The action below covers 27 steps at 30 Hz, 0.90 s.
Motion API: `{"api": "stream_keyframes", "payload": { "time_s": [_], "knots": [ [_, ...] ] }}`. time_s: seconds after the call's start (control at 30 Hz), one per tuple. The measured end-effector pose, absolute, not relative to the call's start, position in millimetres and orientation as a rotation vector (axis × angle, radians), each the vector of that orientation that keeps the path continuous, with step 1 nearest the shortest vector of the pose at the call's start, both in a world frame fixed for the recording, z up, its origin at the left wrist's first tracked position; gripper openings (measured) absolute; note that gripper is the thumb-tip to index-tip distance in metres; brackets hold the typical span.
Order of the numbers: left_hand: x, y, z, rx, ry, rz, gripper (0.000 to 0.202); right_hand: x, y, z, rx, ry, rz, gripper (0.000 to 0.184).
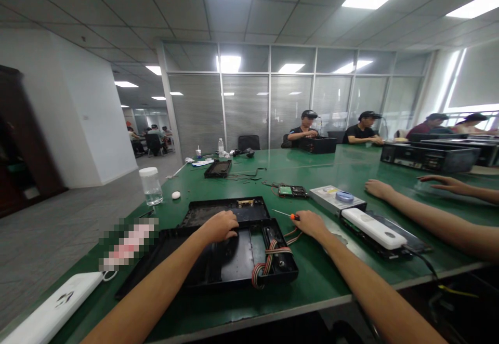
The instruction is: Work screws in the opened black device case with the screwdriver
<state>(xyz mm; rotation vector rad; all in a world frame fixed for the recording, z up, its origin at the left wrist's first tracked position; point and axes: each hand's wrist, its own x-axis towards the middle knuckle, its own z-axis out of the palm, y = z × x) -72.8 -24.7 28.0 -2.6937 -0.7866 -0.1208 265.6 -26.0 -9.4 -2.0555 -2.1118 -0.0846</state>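
Observation:
A black computer case (249, 279) lies with its hollow side up on the green table in front of me. My left hand (220, 227) is curled over its far wall, fingers bent and partly hidden. Behind it, a flat black panel (218, 211) carries a small brass-coloured piece. Striped ribbon cables (268, 261) loop over the case's right end. To the right of the case, my right hand (312, 225) is closed around a screwdriver (284, 213) with an orange and black handle, its shaft pointing left.
A green-labelled drive (292, 192), a silver drive box (331, 198) with a blue tape roll and a white power strip (374, 228) lie to the right. At left stand a clear jar (150, 187) and a white power bank (58, 305). A co-worker's arms (424, 214) reach in from the right.

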Motion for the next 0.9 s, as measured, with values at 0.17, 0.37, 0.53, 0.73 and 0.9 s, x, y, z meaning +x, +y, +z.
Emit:
{"api": "stream_keyframes", "payload": {
  "time_s": [0.17,0.37,0.53,0.73,0.9],
  "knots": [
    [-72,-27,24,-2.637,-0.876,0.0,0.013,265,-30,-4,-2.04,-2.041,-0.137,0.034],
    [-70,-24,21,-2.598,-0.887,0.054,0.012,246,-41,2,-1.727,-2.113,-0.126,0.043],
    [-70,-24,21,-2.594,-0.864,0.006,0.009,225,-47,-5,-1.564,-2.278,0.009,0.042],
    [-67,-24,24,-2.607,-0.762,0.028,0.013,221,-50,-5,-1.549,-2.302,0.015,0.034],
    [-54,-28,43,-2.651,-0.833,-0.102,0.015,214,-50,-6,-1.605,-2.288,-0.075,0.033]
  ]
}}
